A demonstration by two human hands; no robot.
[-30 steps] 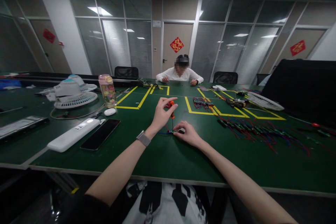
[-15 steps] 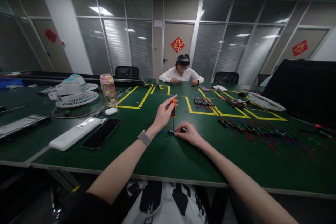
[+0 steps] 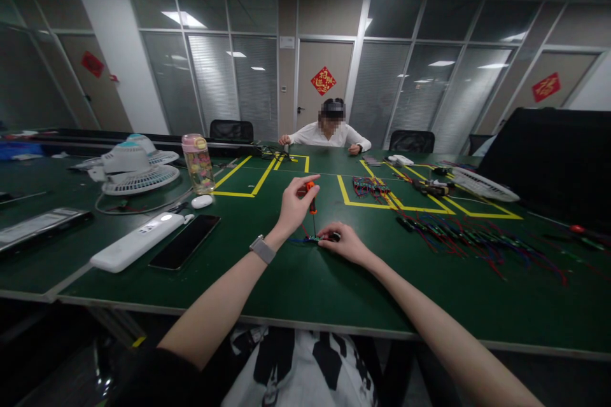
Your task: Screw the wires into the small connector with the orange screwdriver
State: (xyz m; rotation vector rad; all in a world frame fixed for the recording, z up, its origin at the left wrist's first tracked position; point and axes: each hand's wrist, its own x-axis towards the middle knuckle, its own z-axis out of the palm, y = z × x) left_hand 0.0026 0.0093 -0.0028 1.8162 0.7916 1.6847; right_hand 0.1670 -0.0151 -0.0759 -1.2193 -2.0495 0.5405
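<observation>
My left hand (image 3: 296, 202) is closed around the orange and black handle of a screwdriver (image 3: 313, 206), with the index finger stretched out past it. The shaft points down and its tip meets a small green circuit board (image 3: 312, 239) on the table. Red and blue wires run from the board's left side. My right hand (image 3: 344, 241) rests on the table and pinches the board's right end between thumb and fingers. A small black part shows beside that hand; I cannot make out what it is.
Several wired circuit boards (image 3: 468, 236) lie to the right, and a wire bundle (image 3: 370, 187) sits within yellow tape. A phone (image 3: 185, 243), white power strip (image 3: 138, 241), bottle (image 3: 197, 165) and white fan (image 3: 136, 168) stand left. A person (image 3: 330, 130) sits opposite.
The fingers of my left hand have shifted on the screwdriver handle, which leans slightly more to the left. My right hand stays put. The person opposite has moved one hand outward to the table's left.
</observation>
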